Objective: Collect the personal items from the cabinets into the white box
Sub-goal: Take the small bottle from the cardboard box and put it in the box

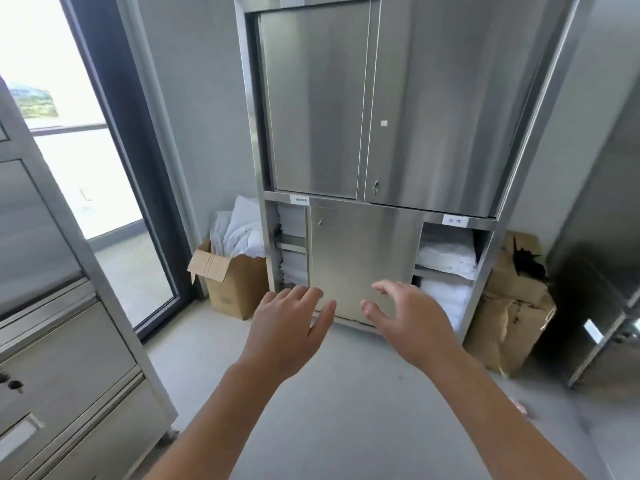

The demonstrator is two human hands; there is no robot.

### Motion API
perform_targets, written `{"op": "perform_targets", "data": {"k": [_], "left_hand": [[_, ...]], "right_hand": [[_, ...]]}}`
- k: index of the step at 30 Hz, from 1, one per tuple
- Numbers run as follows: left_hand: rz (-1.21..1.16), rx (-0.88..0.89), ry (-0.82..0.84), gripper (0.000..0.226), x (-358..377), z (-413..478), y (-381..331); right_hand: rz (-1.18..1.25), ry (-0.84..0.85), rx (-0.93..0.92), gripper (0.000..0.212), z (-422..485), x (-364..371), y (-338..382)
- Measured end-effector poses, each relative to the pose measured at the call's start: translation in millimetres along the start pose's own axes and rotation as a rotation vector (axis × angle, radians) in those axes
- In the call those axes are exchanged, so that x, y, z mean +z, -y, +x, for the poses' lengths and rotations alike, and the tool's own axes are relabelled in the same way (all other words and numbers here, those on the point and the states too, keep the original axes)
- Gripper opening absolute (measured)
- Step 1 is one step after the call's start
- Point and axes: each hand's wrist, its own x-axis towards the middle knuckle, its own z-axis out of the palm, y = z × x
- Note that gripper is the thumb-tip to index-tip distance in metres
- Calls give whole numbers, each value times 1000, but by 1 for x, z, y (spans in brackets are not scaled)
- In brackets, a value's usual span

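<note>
1. Before a tall steel cabinet (433,98) set against a grey wall, a person stretches both bare arms forward over a grey floor (346,393).
2. The left hand (287,327) is open, palm down, its fingers loosely spread, and it holds nothing.
3. The right hand (412,320) is likewise open, its fingers spread and slightly bent, its thumb pointing toward the left hand, and it grips nothing.
4. Both hands hover in front of the cabinet's lower sliding door (360,258), which stands in the middle of its track and leaves a gap on each side.
5. Stacks of folded white cloth (292,268) fill the shelves in the left gap.
6. More white towels (446,258) lie on two shelves in the right gap, under a small label (455,221).
7. The two upper doors (311,98) are drawn across, and a lock (376,186) sits low on the right one.
8. An open cardboard box (228,282) holding bundled white linen (242,230) stands on the floor just left of the cabinet.
9. A crumpled, torn brown box (512,306) leans beside the cabinet's right leg.
10. A steel drawer unit (52,306) fills the left edge, next to a bright window (69,133).
</note>
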Motion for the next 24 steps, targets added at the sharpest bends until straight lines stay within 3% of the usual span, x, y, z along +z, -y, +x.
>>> {"op": "perform_targets", "data": {"k": [9, 24], "left_hand": [[-23, 182, 80, 56, 24, 38, -95], [-45, 348, 73, 58, 44, 79, -170]], "right_hand": [[-42, -114, 162, 51, -34, -73, -72], [-97, -253, 289, 50, -58, -127, -128]]}}
